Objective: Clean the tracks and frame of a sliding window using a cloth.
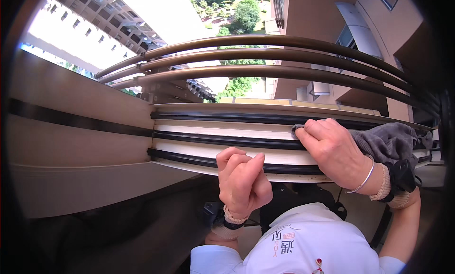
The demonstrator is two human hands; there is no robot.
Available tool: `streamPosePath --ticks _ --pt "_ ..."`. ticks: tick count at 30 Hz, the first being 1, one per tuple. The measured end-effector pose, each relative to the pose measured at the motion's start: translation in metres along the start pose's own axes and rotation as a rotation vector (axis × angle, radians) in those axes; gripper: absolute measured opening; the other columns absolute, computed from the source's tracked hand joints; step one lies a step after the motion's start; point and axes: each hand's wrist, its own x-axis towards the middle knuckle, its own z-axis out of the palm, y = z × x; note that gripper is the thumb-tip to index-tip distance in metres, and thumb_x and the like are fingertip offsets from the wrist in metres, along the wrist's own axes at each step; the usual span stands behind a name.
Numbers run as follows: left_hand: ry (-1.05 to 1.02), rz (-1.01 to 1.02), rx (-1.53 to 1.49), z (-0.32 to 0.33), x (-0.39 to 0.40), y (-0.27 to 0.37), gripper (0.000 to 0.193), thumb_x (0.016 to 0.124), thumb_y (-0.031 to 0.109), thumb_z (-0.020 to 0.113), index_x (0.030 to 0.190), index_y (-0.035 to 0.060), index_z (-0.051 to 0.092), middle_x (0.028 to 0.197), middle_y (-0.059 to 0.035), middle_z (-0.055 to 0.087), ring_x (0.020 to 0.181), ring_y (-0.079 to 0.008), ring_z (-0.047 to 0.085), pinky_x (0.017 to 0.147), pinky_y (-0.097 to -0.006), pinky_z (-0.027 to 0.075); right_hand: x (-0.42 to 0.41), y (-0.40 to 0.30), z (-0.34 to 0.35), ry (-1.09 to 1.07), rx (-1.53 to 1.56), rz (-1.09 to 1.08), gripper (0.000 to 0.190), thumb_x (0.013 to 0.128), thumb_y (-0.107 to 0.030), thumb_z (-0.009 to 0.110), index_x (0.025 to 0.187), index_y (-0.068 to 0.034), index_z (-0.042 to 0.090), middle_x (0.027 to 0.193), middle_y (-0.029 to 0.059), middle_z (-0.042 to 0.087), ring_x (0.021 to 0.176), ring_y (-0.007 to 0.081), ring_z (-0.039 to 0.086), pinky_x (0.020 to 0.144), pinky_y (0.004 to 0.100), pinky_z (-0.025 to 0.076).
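Note:
My right hand [330,153] grips a dark grey cloth [387,140] and presses a bunched corner of it into the white channel between black rails of a sliding-window track [199,148]. The rest of the cloth trails rightward over the rails, behind my wrist. Nearer the frame's inner edge, my left hand [243,181] is raised with its fingers curled in, in front of the closest black rail [188,158]. Nothing shows in its grasp. Small dark specks dot the sill's near white lip [298,178].
Bronze-coloured metal railing bars [241,72] curve across just outside the window. A pale window jamb [81,139] with a black strip rises at the left. Far below are trees [245,14], with tall buildings [106,14] on both sides.

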Motion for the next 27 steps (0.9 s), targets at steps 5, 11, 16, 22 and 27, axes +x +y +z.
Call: streamPosePath --ticks 5,11,16,22,27 --pt "-0.059 0.066 0.079 0.001 0.002 0.000 0.044 0.069 -0.012 0.057 0.112 -0.0014 0.061 0.069 -0.0013 0.055 0.059 -0.0192 0.053 0.071 -0.0353 0.044 0.055 -0.017 0.024 0.014 0.194 -0.119 0.010 0.075 -0.008 0.061 0.080 0.000 0.061 0.083 0.0109 0.056 0.076 0.0257 0.060 0.070 0.0353 0.051" --pt "0.010 0.066 0.138 0.005 0.001 -0.002 0.039 0.069 -0.015 0.053 0.105 -0.0042 0.064 0.066 -0.0043 0.054 0.056 -0.0200 0.050 0.070 -0.0353 0.043 0.034 -0.015 0.021 -0.014 -0.030 -0.038 0.009 0.074 -0.010 0.063 0.079 -0.003 0.063 0.083 0.0106 0.058 0.077 0.0256 0.064 0.069 0.0345 0.053" --pt "0.092 -0.072 0.169 0.011 -0.005 -0.003 0.031 0.075 -0.020 0.053 0.100 -0.0055 0.066 0.066 -0.0055 0.053 0.059 -0.0195 0.047 0.073 -0.0342 0.042 -0.030 0.034 -0.016 -0.147 0.053 0.040 0.010 0.075 -0.004 0.061 0.084 -0.002 0.064 0.086 0.0106 0.058 0.083 0.0284 0.062 0.075 0.0376 0.051" --pt "0.087 -0.108 0.027 0.030 -0.009 0.018 0.038 0.070 -0.020 0.046 0.099 -0.0052 0.066 0.065 -0.0041 0.050 0.058 -0.0176 0.045 0.074 -0.0357 0.042 -0.100 0.074 -0.060 -0.257 -0.032 0.259 0.015 0.076 0.000 0.061 0.087 -0.008 0.067 0.086 0.0076 0.056 0.090 0.0255 0.056 0.078 0.0368 0.042" --pt "-0.038 -0.018 0.086 0.054 -0.007 0.025 0.038 0.079 -0.008 0.039 0.107 -0.0048 0.064 0.054 -0.0005 0.043 0.064 -0.0152 0.038 0.082 -0.0377 0.040 -0.167 0.122 -0.106 -0.370 -0.138 0.479 0.015 0.078 0.000 0.062 0.088 -0.009 0.069 0.086 0.0061 0.053 0.088 0.0251 0.052 0.079 0.0355 0.039"
